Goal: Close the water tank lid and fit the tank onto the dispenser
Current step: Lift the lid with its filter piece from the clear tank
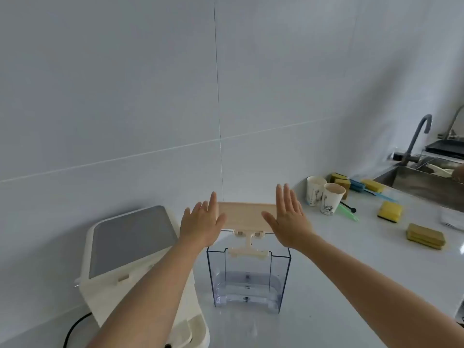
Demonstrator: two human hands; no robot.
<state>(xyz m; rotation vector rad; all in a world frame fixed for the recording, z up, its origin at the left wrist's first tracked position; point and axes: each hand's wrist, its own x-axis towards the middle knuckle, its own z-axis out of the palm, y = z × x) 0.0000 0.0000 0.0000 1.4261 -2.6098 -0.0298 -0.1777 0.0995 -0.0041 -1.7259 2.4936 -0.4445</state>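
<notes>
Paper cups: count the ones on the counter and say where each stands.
2. One cup stands nearer the wall, right of the open tank lid. The other cup stands just in front and right of it, apparently touching. Nothing visible suggests a hidden third.

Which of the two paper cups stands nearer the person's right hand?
The front paper cup, nearer the camera; the other cup stands behind it, closer to the wall, farther from the right hand.

A clear, bluish water tank [248, 280] stands upright on the white tabletop [339, 285], near its back edge. Its cream lid [247, 214] is raised open on a hinge. Just left of it sits the cream dispenser [133, 267] with a grey top.
</notes>
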